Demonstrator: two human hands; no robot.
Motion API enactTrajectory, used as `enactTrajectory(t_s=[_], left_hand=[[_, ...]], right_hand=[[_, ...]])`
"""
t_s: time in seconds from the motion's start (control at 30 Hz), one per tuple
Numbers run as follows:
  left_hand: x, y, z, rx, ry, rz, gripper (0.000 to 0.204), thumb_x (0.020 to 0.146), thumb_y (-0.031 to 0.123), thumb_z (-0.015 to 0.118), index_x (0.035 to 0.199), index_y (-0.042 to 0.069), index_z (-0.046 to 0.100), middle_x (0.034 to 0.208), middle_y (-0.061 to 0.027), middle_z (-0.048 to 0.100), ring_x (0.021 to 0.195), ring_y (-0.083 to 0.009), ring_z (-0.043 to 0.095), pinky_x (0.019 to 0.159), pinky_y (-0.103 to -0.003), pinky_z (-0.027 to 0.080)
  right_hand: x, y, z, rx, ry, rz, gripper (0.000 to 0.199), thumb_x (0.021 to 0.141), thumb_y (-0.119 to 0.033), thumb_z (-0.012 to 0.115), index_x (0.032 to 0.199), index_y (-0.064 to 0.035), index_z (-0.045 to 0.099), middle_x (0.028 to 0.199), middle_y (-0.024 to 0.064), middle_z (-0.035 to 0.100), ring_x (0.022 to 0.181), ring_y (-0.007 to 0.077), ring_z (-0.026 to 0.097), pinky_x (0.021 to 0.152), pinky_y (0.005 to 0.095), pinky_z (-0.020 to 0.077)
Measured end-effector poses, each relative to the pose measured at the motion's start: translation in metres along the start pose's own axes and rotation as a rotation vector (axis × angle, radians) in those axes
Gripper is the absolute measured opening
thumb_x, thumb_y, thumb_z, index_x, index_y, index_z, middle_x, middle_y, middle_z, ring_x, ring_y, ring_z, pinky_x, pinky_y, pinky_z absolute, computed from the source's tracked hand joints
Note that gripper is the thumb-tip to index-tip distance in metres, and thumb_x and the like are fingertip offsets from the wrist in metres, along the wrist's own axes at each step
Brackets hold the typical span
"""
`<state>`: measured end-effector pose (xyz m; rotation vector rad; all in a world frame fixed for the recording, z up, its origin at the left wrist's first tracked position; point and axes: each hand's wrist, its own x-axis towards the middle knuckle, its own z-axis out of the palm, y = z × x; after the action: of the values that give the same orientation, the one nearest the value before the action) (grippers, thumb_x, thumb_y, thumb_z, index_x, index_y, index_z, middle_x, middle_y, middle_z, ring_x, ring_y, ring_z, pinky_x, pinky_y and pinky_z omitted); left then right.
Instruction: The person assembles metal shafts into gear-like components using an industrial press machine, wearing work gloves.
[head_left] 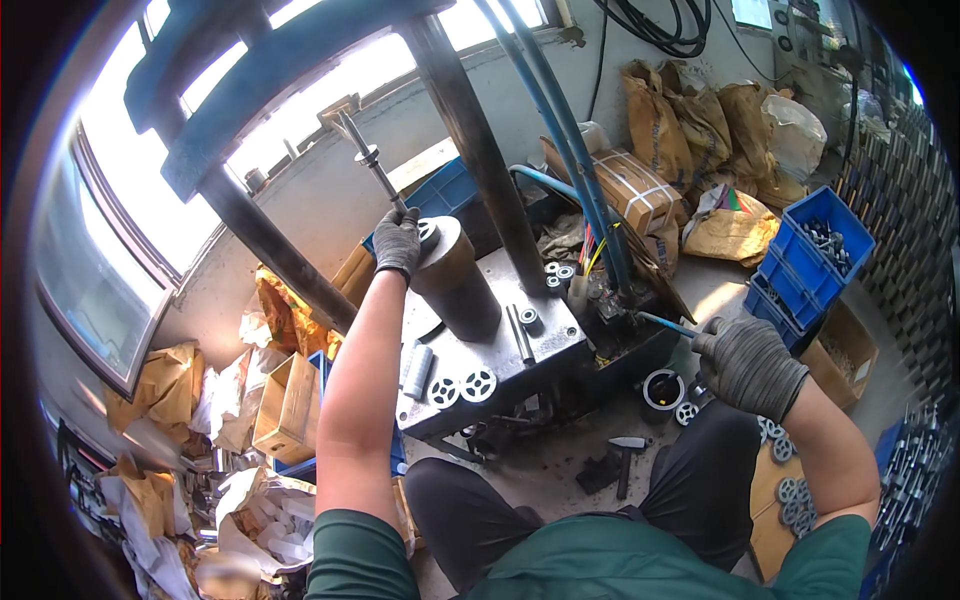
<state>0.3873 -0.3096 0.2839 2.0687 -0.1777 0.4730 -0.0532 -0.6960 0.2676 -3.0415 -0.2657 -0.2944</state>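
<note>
My left hand (397,243), in a dark grey glove, is closed around the lower end of a metal shaft (380,177) that leans up and left, with a round collar partway along it. Beside its fingers, a spoked wheel (428,231) lies on top of a thick steel cylinder (455,280). The cylinder stands on the press's metal table (545,352). To the right, my gloved right hand (745,362) is wrapped around the end of a thin blue lever (665,323) that reaches toward the machine's fittings. Fingertips of both hands are partly hidden.
Steel columns (470,130) of the press frame rise around the cylinder. Two spoked wheels (460,388), a grey tube (418,371) and rods (520,335) lie on the table. A hammer (627,465) is on the floor. Blue bins (815,260) stand right; sacks and boxes line the walls.
</note>
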Motion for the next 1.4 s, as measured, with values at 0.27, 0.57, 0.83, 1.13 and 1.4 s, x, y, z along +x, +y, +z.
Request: enactTrajectory(t_s=[0.27,0.57,0.83,1.13,1.4], left_hand=[[0.001,-0.003,-0.013,0.081,-0.073,0.059,0.033,0.103,0.03,0.07,0.113,-0.001,0.073,0.102,-0.0163,0.078,0.092,-0.0251,0.073,0.087,-0.037,0.055],[-0.217,-0.016,0.05,0.088,-0.167,0.285,0.026,0.098,0.023,0.073,0.114,0.006,0.063,0.101,-0.0167,0.071,0.09,-0.0295,0.072,0.084,-0.04,0.056],[-0.241,-0.049,0.1,0.749,-0.586,0.013,0.1,0.089,0.042,0.072,0.168,0.014,0.017,0.114,-0.027,0.074,0.103,-0.0411,0.074,0.092,-0.05,0.057],[-0.262,-0.062,0.038,-0.918,-0.521,-0.668,0.07,0.097,0.024,0.072,0.157,0.006,0.04,0.099,-0.0098,0.065,0.085,-0.0191,0.069,0.073,-0.03,0.057],[-0.18,0.079,-0.039,-0.922,-0.332,0.146,0.026,0.102,0.022,0.072,0.119,0.005,0.062,0.104,-0.0077,0.069,0.1,-0.0202,0.069,0.086,-0.035,0.057]], right_hand=[[0.003,-0.002,0.0,0.035,-0.019,0.032,0.027,0.08,-0.017,0.07,0.104,-0.0053,0.076,0.096,0.0164,0.071,0.086,0.0376,0.071,0.076,0.0489,0.0568],[0.005,0.008,0.006,-0.002,0.157,0.126,0.018,0.089,-0.019,0.067,0.096,-0.0035,0.072,0.088,0.0174,0.069,0.083,0.038,0.07,0.077,0.0498,0.0562],[0.007,-0.01,0.005,0.056,0.157,0.118,0.021,0.087,-0.018,0.068,0.1,-0.0024,0.076,0.083,0.0181,0.069,0.082,0.0378,0.07,0.076,0.0494,0.0557],[0.0,-0.005,0.002,0.061,0.21,0.094,0.013,0.088,-0.018,0.067,0.091,-0.0054,0.07,0.083,0.0159,0.068,0.081,0.0361,0.07,0.075,0.0489,0.0569],[0.002,-0.004,0.005,0.066,0.2,0.048,0.017,0.086,-0.019,0.068,0.09,-0.0036,0.072,0.082,0.0169,0.068,0.078,0.0375,0.07,0.073,0.0498,0.0559]])
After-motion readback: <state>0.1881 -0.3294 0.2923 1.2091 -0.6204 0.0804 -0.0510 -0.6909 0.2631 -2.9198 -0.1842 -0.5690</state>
